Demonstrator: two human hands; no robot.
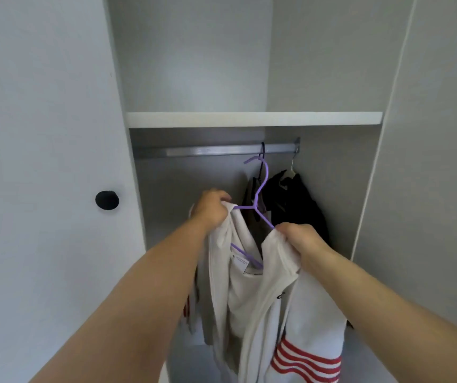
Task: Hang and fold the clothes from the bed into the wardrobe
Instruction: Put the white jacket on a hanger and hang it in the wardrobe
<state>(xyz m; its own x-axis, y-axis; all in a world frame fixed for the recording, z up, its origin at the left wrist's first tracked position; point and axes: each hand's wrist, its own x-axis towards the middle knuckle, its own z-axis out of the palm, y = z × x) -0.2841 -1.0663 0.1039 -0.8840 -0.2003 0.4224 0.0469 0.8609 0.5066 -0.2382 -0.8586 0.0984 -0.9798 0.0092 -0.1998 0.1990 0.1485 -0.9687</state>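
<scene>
The left hand's fingers curl tightly round one shoulder of a white jacket. The right hand pinches the other shoulder. The jacket hangs open on a purple hanger, held up inside the wardrobe. The hanger's hook sits just below the rail. A black garment hangs just behind, at the rail's right end, under a white shelf.

rail left: free | right: dark garments hanging | above: shelf
</scene>
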